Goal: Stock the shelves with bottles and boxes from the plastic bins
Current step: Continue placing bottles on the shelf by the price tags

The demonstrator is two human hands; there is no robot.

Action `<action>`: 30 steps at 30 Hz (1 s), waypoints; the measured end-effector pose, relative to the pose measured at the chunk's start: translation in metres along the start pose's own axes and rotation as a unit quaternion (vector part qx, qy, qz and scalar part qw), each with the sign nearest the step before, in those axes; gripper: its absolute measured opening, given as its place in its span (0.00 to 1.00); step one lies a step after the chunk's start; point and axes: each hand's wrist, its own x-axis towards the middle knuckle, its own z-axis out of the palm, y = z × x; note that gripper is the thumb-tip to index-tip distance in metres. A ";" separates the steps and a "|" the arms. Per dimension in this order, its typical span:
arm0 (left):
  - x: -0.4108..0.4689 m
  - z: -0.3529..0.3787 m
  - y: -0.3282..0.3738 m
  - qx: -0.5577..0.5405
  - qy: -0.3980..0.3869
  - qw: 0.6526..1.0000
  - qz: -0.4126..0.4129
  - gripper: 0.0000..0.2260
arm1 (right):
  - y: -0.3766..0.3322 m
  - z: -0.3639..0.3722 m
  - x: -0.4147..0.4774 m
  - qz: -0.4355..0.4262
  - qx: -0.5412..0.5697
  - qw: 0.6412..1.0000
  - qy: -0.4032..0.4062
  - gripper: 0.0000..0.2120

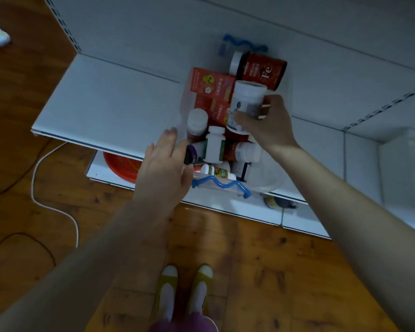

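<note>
Two red boxes (211,88) and a red jar (265,70) are lying just beyond the right grip (271,123). Below that grip several more bottles are crowding together, a white one (215,147) among them, and a small one (216,171) is lying by the near blue handle (222,184). All of these are sitting inside a clear bin (266,176) on the white shelf (110,101). A red plate (120,166) is showing on a lower shelf, partly under the left grip (164,164), and a white cable (41,188) is trailing over the wood floor (261,271) well left of it. Another pale bin (407,164) is standing well right of the right grip.

The right grip's fingers and thumb are curling round a white bottle (247,104), holding it tilted above the bin's contents. The left grip is spreading flat, fingers straight, holding nothing, at the bin's left side. Whether it is touching the wall I cannot tell.
</note>
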 end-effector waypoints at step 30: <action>0.111 0.071 0.041 -0.088 -0.181 0.966 -0.165 0.25 | 0.032 -0.054 -0.037 0.028 0.043 0.999 -0.013 0.26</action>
